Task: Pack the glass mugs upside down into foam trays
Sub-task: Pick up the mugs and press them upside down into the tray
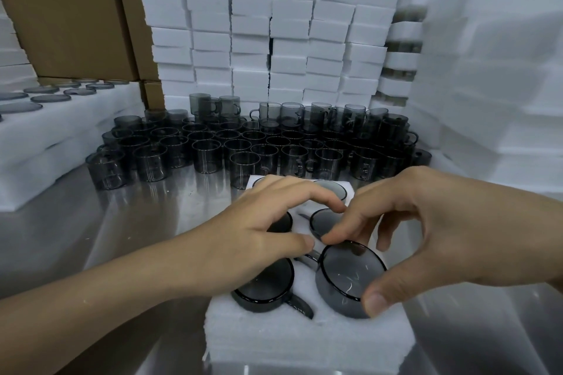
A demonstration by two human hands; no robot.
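Held mug: smoke-grey glass mug (350, 278), base up, in the near-right pocket of the foam tray (304, 341), handle toward the tray's middle.
Right hand (451, 222): thumb and forefinger curled narrowly round that mug's upturned base; right fingers (335, 237) touch its far rim.
Left hand (259, 225): arched over the tray's left half, thumb tip just beside the right forefinger; whether its fingers grip anything cannot be told.
Other packed mugs: near-left mug (265, 286), middle-right mug (324, 219) and far-right mug (332, 189), all base up in the tray.
Foam tray: white, resting on the steel tabletop (137, 222).
Loose mugs (243, 146): upright, crowded together on the tabletop just behind the tray.
Filled trays (45, 125): stacked well left of the tray, mug bases showing.
Foam blocks (274, 24): tall white stacks behind the tray, beyond the loose mugs.
Cardboard cartons (76, 9): behind and left of the tray.
Foam stock (487, 85): piled right of the tray.
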